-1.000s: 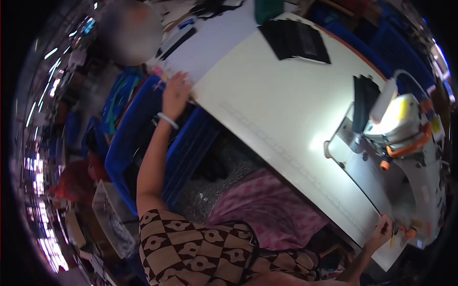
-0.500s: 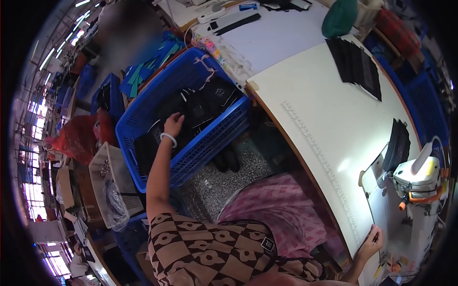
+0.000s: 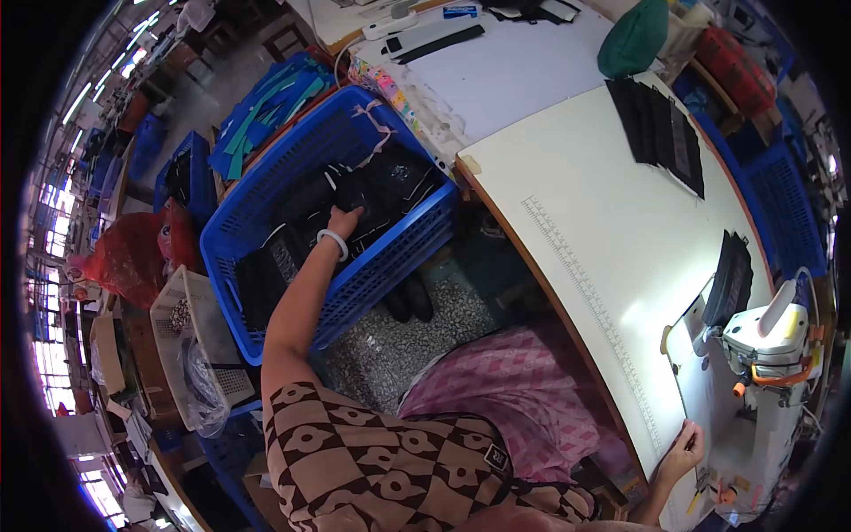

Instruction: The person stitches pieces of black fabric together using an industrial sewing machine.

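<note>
My left hand (image 3: pixel 346 220) reaches down into a blue plastic basket (image 3: pixel 390 241). Its fingers close on a black fabric piece (image 3: pixel 355 190) with white edges, one of several black pieces lying there; the fingertips are partly hidden. A pale bracelet circles that wrist. My right hand (image 3: pixel 684 447) rests on the white tabletop beside the sewing machine (image 3: pixel 769 332), fingers curled together; whatever is between them, if anything, is too small to make out. The machine's lamp lights the tabletop. A stack of black pieces (image 3: pixel 729 275) lies just behind the machine.
More black strips (image 3: pixel 660 133) lie on the white table (image 3: pixel 567 177), which has a printed ruler. A green bundle (image 3: pixel 631 40) sits at its far edge. Left of the blue basket are a white crate (image 3: pixel 182 355), a red plastic bag (image 3: pixel 133 257) and blue-green fabric strips (image 3: pixel 275 102).
My left hand has moved right and deeper into the basket, onto a black piece. My right hand stays by the machine. The blurred shape behind the basket is gone from view.
</note>
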Demonstrator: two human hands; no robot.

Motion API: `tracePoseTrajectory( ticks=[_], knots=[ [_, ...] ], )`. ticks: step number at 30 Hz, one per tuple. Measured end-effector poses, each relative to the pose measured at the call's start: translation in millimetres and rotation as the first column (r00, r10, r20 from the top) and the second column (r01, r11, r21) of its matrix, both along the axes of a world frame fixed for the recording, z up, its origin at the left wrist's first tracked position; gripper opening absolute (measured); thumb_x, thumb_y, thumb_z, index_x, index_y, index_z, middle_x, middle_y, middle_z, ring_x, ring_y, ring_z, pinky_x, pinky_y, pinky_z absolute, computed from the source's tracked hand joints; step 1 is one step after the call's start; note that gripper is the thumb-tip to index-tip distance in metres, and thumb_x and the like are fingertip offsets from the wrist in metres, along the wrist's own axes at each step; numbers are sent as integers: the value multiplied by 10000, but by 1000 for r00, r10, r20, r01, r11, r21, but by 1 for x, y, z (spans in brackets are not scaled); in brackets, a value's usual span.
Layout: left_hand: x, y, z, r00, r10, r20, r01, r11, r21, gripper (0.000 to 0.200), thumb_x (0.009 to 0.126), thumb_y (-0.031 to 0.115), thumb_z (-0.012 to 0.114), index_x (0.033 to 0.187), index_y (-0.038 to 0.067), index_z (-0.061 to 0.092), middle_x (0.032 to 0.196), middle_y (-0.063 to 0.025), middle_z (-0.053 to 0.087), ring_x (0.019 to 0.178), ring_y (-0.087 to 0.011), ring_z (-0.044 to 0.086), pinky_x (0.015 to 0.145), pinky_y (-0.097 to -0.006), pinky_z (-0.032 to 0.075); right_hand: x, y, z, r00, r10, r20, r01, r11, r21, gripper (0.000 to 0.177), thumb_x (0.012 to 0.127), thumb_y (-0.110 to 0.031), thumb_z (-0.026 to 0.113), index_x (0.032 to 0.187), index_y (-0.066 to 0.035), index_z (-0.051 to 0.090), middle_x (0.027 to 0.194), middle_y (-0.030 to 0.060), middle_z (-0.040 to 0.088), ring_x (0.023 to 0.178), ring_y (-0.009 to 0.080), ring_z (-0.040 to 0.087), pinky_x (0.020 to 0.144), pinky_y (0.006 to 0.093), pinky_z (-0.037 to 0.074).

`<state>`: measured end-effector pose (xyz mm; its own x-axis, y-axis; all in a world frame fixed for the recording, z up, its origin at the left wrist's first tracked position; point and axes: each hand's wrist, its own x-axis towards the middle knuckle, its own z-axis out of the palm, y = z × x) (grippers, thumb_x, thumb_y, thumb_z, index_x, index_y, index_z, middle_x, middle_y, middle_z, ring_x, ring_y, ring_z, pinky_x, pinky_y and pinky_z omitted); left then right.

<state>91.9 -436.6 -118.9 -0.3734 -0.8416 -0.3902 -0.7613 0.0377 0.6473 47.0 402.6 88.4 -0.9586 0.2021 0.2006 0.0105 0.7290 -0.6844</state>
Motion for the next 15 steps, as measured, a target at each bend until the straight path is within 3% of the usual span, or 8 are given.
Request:
tracePoseTrajectory(
  ticks=[4,7,8,11,15],
  knots=[
    [-6,-19,-18,995,102,-22,-102,994,-33,933,832,443,774,1461,-130,393,1424,-287,550,1344,-362,533,1134,-370,395,-1,-6,5,1000,-24,17,24,1000,-3,208,1043,-104,560,929,52,638,817,10,581,751,88,495,691,242,425],
    [8,-29,-48,882,323,-342,-115,853,509,814,835,425,777,1377,-122,514,1387,-253,593,1295,-357,574,1098,-378,444,0,-8,8,994,-60,86,60,998,5,208,1043,-101,557,925,52,635,817,11,581,752,87,495,690,243,425],
    [11,-26,-46,884,319,-341,-111,853,510,814,835,425,777,1377,-122,514,1387,-253,593,1295,-357,574,1098,-378,444,0,-7,4,998,-45,48,45,999,-7,208,1043,-100,556,924,51,634,814,10,578,749,87,494,686,244,423],
    [4,24,31,788,499,-361,-13,600,800,660,840,388,780,1285,-73,619,1310,-215,656,1179,-358,651,1010,-380,515,-3,-3,-3,999,-16,-33,15,999,-29,207,1043,-99,555,921,49,632,808,7,573,742,87,491,678,245,419],
    [-9,62,58,846,451,-285,-72,626,777,571,823,313,798,1260,-20,642,1221,-182,707,1062,-361,703,928,-379,556,-3,1,-6,999,-10,-34,10,1000,-11,228,1055,-143,561,904,14,626,770,-53,476,692,47,382,612,221,319]
  ],
)
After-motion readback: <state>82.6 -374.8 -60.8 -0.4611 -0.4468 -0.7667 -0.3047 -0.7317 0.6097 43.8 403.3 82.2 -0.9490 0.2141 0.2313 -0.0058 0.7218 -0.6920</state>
